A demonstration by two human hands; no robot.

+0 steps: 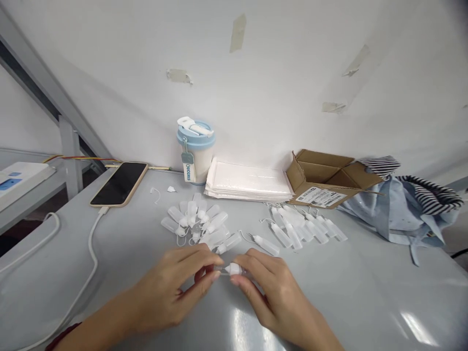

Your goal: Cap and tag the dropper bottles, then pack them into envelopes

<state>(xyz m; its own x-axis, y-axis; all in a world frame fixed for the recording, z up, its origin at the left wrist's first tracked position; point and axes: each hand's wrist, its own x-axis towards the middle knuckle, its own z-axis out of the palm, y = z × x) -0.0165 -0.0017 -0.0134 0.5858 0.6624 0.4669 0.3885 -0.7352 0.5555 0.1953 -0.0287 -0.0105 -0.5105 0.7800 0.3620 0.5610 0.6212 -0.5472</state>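
Camera, one, head-worn: looks forward and down, close above left hand (183, 280) and right hand (274, 285) at near centre; grey tabletop (365, 292) beneath, white wall (292, 73) facing it on the far side.

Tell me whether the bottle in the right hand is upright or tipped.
Tipped: the bottle lies sideways in the right hand, its white cap pointing toward the left hand. Much of it is hidden.

Left hand (186, 285), right hand (268, 287) — both pinching, fingers curled, nearly meeting
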